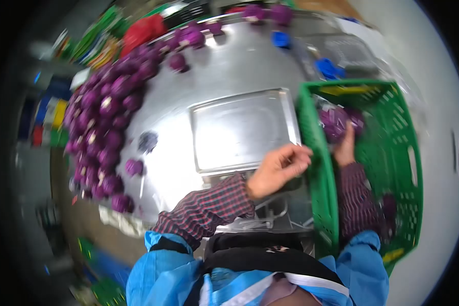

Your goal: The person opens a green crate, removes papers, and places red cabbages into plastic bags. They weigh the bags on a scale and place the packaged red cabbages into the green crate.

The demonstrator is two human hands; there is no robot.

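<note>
My right hand (346,148) reaches into the green crate (319,168) and grips a purple cabbage (333,124) in clear plastic wrap. Part of another purple shape shows just right of it, and where one ends and the other begins is blurred. My left hand (279,171) hovers by the crate's left wall, over the near right corner of a shiny metal tray (239,132). Its fingers are loosely bent, the thumb is apart, and it holds nothing.
A large heap of purple cabbages (109,112) covers the left side of the steel table (239,61). Single cabbages line the far edge. Blue objects (329,69) lie behind the crate. Another dark purple item (388,211) sits at the crate's near end.
</note>
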